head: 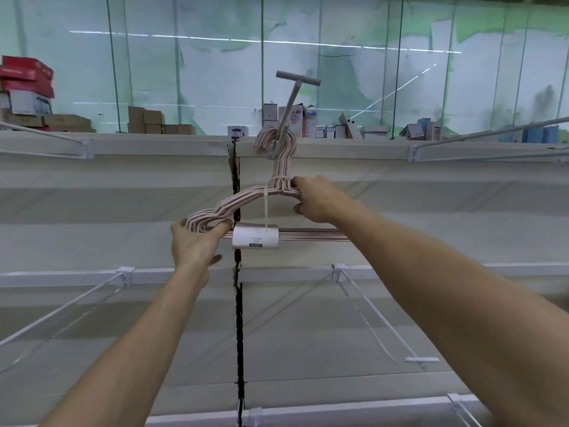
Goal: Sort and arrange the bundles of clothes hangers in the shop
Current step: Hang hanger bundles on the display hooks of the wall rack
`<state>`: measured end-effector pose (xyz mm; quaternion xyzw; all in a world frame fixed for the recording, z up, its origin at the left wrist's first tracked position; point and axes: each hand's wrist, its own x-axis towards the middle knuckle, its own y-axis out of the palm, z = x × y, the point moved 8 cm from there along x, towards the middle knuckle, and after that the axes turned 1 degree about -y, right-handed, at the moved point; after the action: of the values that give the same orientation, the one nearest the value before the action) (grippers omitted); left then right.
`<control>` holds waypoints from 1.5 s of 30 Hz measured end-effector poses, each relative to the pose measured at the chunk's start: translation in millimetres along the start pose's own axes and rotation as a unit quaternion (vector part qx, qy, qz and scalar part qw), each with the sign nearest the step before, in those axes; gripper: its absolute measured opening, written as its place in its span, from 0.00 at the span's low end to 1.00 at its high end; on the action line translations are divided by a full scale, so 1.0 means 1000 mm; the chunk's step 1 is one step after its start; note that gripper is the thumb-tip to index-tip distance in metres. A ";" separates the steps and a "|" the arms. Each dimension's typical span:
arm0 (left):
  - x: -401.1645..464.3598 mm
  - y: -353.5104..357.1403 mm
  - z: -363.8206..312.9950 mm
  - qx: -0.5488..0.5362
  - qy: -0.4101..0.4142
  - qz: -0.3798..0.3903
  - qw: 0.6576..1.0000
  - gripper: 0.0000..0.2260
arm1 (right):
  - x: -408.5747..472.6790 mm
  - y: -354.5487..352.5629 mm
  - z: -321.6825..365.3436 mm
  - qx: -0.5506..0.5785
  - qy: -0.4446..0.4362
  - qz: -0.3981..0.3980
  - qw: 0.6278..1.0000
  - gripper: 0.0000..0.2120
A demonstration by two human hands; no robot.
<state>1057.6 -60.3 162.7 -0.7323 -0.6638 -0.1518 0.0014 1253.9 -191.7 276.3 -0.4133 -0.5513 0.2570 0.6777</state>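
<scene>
A bundle of pale pink clothes hangers (246, 200), tied with a white strap and carrying a white label sleeve (255, 237) on its lower bar, hangs by its hooks on a grey display peg (291, 106) with a T-shaped end. My left hand (194, 241) grips the bundle's left shoulder end, fingers curled round the wires. My right hand (317, 197) holds the right shoulder just below the neck, thumb under and fingers over.
White wall panels carry several bare wire pegs, such as the wire peg (61, 309) at lower left and the wire peg (375, 315) at lower right. A black slotted upright (238, 318) runs down the middle. Cardboard boxes (154, 121) and red boxes (26, 75) sit on the top shelf.
</scene>
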 end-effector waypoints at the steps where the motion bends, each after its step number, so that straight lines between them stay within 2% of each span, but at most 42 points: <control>1: -0.003 -0.006 -0.012 0.066 0.051 -0.021 0.996 0.43 | -0.002 -0.003 -0.002 0.009 0.003 -0.002 1.000 0.17; 3: -0.014 -0.008 -0.036 0.172 0.149 -0.036 0.973 0.41 | -0.009 -0.013 -0.005 0.031 0.005 -0.009 0.999 0.19; 7: -0.037 -0.002 -0.065 0.287 0.251 0.000 0.924 0.25 | -0.034 -0.026 -0.008 0.054 -0.019 -0.017 0.998 0.18; 10: -0.063 0.002 -0.079 0.305 0.295 0.038 0.905 0.17 | -0.061 -0.033 -0.011 0.078 -0.030 -0.038 0.996 0.17; 13: -0.102 0.002 -0.089 0.274 0.320 0.079 0.904 0.11 | -0.096 -0.042 -0.016 0.103 -0.037 -0.071 0.992 0.14; 20: -0.207 0.005 -0.089 0.157 0.320 0.202 0.912 0.06 | -0.207 -0.056 -0.040 0.181 -0.039 -0.111 0.976 0.09; 23: -0.254 0.020 -0.092 0.107 0.311 0.241 0.913 0.07 | -0.258 -0.065 -0.054 0.186 -0.040 -0.111 0.975 0.07; 30: -0.352 0.095 -0.102 0.036 0.307 0.339 0.888 0.05 | -0.354 -0.103 -0.114 0.157 -0.013 -0.127 0.979 0.08; 35: -0.427 0.156 -0.093 -0.006 0.298 0.408 0.863 0.06 | -0.456 -0.126 -0.175 0.129 0.059 -0.137 0.980 0.09; 45: -0.617 0.280 -0.063 -0.111 0.206 0.544 0.806 0.03 | -0.689 -0.191 -0.295 0.052 0.260 -0.109 0.958 0.08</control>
<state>1271.5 -706.3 140.2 -0.9203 -0.1190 -0.3459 0.1387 1336.8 -928.0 54.0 -0.3672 -0.3838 0.0934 0.8421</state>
